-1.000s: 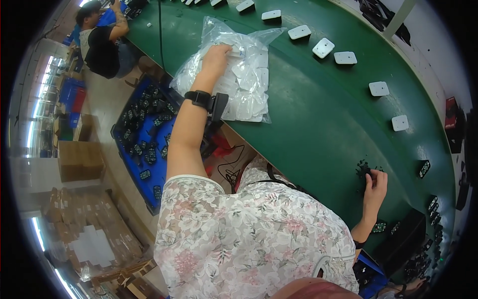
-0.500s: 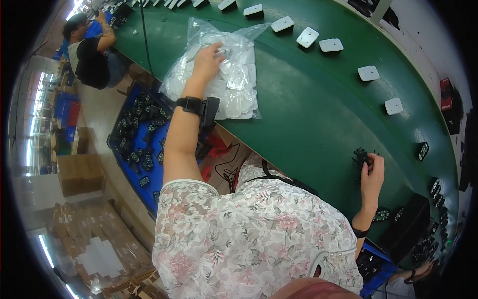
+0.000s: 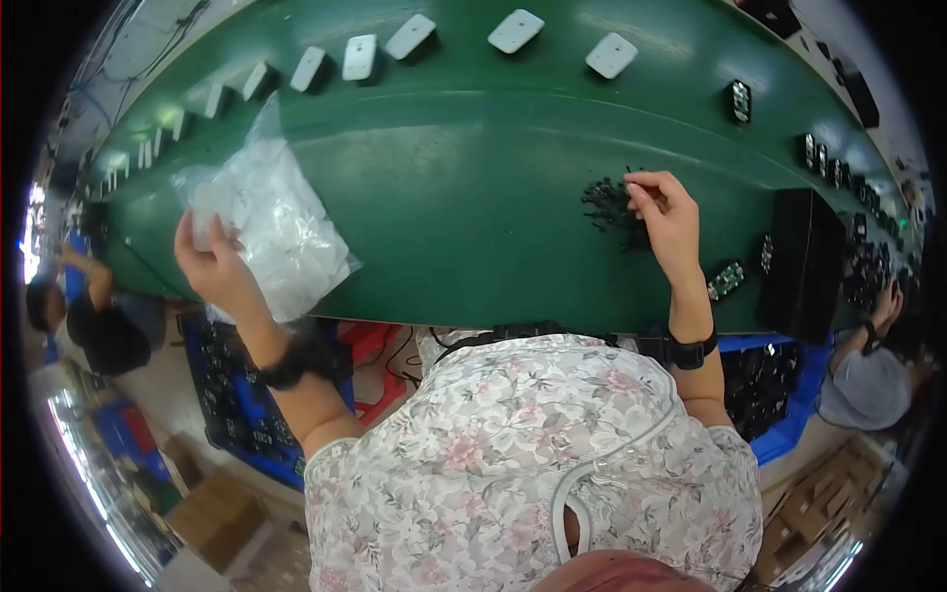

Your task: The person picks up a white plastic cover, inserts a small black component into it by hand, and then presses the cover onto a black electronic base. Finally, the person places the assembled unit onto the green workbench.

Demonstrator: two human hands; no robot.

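Left grip [image 3: 203, 235], pinching a white plate [image 3: 211, 200], has shifted across the bag [image 3: 291, 237]; right grip [image 3: 631, 189] unclear.

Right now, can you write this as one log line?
left hand: holding white piece at plastic bag | right hand: at small black parts

Glossy plastic bag [image 3: 286, 237], smooth table [image 3: 464, 217]

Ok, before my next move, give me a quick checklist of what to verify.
Left hand holding the translucent white flat plate: ok.
Right hand at the pile of tiny black parts: ok.
Right hand's grip on a part: cannot tell.
Black parts gathered neatly: not ok, strewn loosely.
Clear plastic bag of white pieces lying on the green tabletop: ok.
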